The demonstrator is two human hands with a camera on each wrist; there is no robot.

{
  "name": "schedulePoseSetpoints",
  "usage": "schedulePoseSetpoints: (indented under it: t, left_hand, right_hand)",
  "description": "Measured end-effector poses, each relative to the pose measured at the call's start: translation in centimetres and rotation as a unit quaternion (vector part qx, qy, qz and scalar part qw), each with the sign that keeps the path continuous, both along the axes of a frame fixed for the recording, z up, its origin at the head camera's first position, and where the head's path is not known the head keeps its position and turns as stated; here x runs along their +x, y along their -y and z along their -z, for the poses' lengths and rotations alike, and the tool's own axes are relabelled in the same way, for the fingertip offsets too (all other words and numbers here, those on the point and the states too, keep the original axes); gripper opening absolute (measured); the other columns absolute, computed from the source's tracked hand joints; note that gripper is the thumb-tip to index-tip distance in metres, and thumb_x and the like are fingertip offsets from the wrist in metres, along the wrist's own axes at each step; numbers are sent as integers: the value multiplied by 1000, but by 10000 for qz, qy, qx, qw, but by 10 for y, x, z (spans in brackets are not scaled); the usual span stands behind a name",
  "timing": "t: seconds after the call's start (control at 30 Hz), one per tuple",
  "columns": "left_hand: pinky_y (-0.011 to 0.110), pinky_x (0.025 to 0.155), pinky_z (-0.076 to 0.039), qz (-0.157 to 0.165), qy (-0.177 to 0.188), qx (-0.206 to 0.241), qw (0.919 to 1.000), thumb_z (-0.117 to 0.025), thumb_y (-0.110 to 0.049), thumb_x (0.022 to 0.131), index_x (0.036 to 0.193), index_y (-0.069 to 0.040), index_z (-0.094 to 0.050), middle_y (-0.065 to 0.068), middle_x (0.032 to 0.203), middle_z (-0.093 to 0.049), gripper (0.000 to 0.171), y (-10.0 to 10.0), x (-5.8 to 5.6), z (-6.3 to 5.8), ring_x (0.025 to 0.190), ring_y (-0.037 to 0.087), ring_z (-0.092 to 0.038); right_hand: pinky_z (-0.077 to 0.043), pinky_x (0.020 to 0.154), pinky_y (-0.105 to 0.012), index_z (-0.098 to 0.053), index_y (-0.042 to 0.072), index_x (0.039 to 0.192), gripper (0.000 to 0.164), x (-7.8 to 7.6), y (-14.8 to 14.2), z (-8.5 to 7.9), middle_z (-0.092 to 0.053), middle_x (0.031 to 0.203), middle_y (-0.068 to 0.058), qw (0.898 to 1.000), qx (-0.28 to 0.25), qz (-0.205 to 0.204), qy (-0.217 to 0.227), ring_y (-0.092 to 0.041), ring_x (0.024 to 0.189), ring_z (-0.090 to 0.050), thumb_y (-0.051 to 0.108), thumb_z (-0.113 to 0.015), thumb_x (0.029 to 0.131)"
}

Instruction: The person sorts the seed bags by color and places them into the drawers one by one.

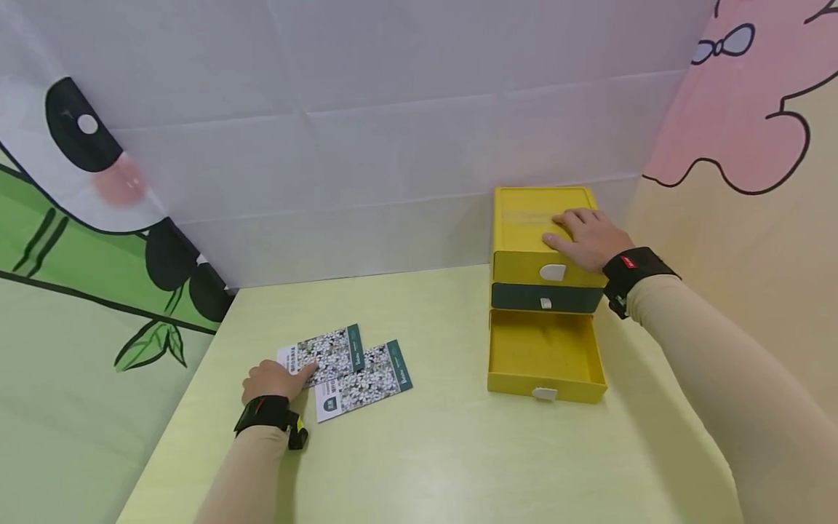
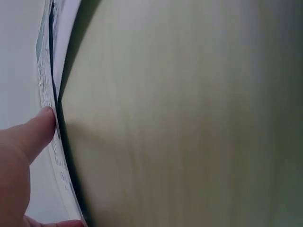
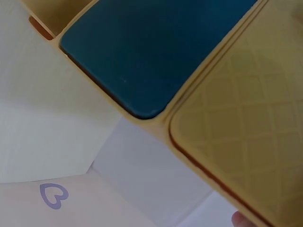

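Observation:
Two flat booklets with white-flower covers and dark green bands lie on the table at left, the upper booklet (image 1: pixel 330 353) overlapping the lower booklet (image 1: pixel 382 371). My left hand (image 1: pixel 270 382) grips the upper one by its left edge, thumb (image 2: pixel 40 127) on the cover. In the left wrist view a gap shows between the two booklets' edges. At right stands a small yellow drawer cabinet (image 1: pixel 520 229). My right hand (image 1: pixel 589 240) rests on its top, fingers extended. The bottom drawer (image 1: pixel 543 349) is pulled out and holds nothing; the dark green middle drawer (image 1: pixel 513 297) and yellow top drawer (image 1: pixel 517 268) are closed.
The pale yellow-green table (image 1: pixel 406 466) spreads between and in front of both hands. A white cloth wall (image 1: pixel 360 160) stands directly behind the cabinet. Cartoon-printed side walls flank the table, the right wall (image 1: pixel 740 240) close to the cabinet and right arm.

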State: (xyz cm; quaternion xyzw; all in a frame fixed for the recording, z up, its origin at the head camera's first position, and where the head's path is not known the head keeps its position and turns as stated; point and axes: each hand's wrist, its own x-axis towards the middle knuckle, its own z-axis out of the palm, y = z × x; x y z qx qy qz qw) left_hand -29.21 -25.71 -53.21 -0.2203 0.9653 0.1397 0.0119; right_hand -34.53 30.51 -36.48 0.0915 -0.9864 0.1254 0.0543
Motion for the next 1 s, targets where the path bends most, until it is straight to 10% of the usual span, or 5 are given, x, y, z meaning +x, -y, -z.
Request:
schedulePoseSetpoints:
  t: [0.67, 1.0]
  left_hand:
    - [45, 58, -42, -272, -233, 731, 9967, -67, -66, 75, 111, 13, -36, 29, 89, -51, 92, -2, -10, 6, 77, 41, -55]
    - [45, 74, -44, -285, -1059, 2352, 9657, -57, -30, 91, 121, 12, -38, 29, 106, -49, 55, -15, -13, -7, 94, 40, -50]
  right_hand:
    - [-23, 104, -65, -37, 8, 146, 77, -3, -2, 2, -29, 149, -25, 10000, -2, -5, -31, -46, 136, -22, 66, -30, 95]
    - [-23, 105, -64, -37, 8, 146, 77, -2, -2, 4, -29, 149, -24, 10000, -9, 37, -34, -45, 136, -22, 65, -31, 95]
